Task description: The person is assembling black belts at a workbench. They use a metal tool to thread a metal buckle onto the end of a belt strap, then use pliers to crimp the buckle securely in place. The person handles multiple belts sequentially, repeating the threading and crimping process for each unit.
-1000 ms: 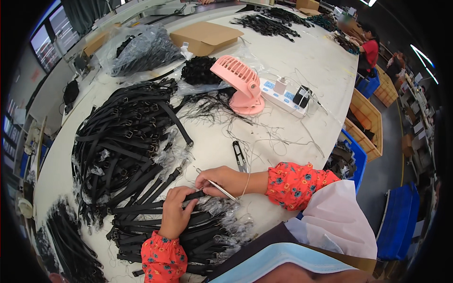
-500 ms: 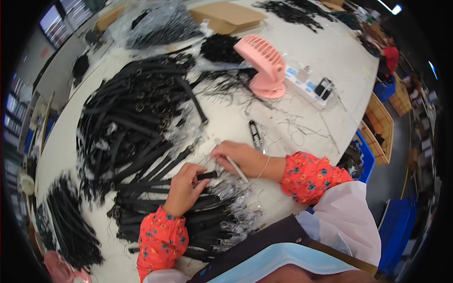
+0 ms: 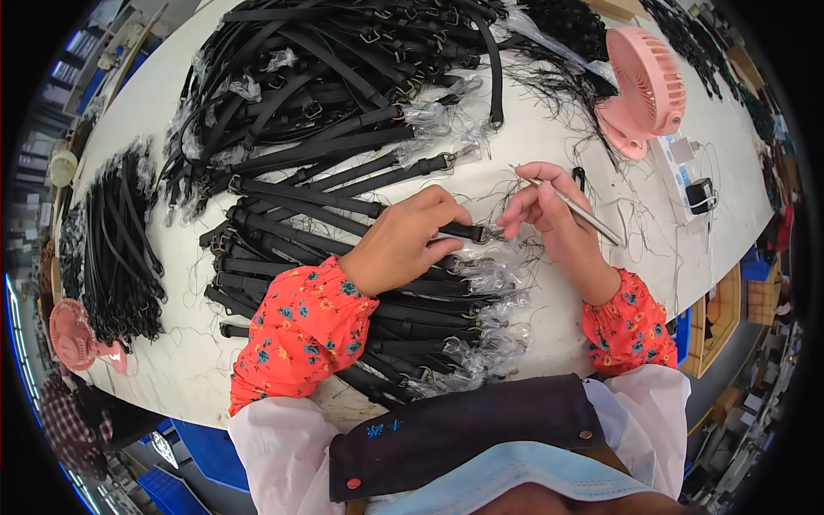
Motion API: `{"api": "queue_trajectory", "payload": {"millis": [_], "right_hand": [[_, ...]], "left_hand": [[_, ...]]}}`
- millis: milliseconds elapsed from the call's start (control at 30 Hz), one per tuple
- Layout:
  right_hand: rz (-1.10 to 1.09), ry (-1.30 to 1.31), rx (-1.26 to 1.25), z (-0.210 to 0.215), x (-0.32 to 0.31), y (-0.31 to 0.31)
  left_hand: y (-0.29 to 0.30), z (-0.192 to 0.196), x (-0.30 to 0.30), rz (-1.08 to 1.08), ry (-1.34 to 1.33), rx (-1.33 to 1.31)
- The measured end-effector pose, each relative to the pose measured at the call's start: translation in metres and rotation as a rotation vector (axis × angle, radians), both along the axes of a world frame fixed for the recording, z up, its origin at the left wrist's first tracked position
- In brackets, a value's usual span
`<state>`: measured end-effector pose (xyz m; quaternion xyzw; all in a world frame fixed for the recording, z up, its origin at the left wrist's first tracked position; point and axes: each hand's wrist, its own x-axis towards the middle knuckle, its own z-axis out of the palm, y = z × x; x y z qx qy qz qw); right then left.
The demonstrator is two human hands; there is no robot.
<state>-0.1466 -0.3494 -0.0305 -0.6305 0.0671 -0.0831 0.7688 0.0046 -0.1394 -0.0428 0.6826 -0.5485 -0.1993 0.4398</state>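
Note:
My left hand (image 3: 408, 245) is closed around the end of a black belt (image 3: 463, 230), thumb below and fingers above. A small metal buckle shows at that end, just past my fingertips. My right hand (image 3: 558, 215) holds a slim silver pen-like tool (image 3: 585, 211) slanting across its fingers. Its thumb and fingertips are close to the buckle; whether they touch it, I cannot tell. Under and beside my left hand lies a row of black belts (image 3: 421, 307), their right ends in crinkled clear plastic wrap (image 3: 491, 311).
A large heap of black belts (image 3: 343, 73) covers the far left, with a bundle of thin black straps (image 3: 124, 249) nearer left. A pink fan (image 3: 639, 86) and a white power strip (image 3: 674, 176) stand at the right. Loose black threads (image 3: 631, 232) litter the white table (image 3: 558, 335).
The view has swung, so the table's things sit further right and higher. My right hand has turned, fingers more raised around the tool. My left hand still grips a belt end.

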Motion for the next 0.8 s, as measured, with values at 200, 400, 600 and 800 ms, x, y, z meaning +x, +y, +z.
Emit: {"api": "queue_trajectory", "payload": {"millis": [200,400,600,800], "right_hand": [[-0.02,0.064,0.042,0.004,0.002,0.006],[-0.05,0.077,0.087,0.004,0.002,0.009],[-0.046,0.1,0.081,0.005,0.003,0.01],[-0.019,0.147,0.038,-0.001,0.0,0.004]], "left_hand": [[-0.006,0.0,-0.007,-0.033,-0.341,-0.046],[-0.009,0.005,-0.008,-0.125,-0.59,-0.096],[-0.015,-0.007,-0.005,-0.009,-0.295,-0.114],[-0.014,-0.002,-0.002,0.069,0.008,0.005]]}}
